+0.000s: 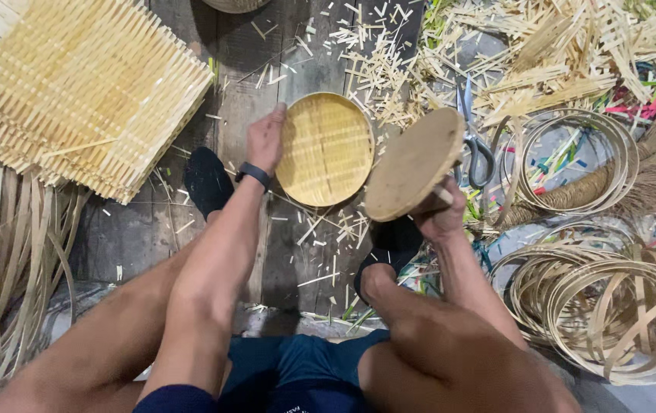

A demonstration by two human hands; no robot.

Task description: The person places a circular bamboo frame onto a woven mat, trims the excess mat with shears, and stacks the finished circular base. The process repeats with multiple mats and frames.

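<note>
Single head camera looks steeply down, close, at floor [297,252].

no pkgs, no labels, no signs, no screens

One round woven tray [325,150], one wooden disc [412,164], one pair of scissors [475,145] (half buried), two hands [265,139]
</note>
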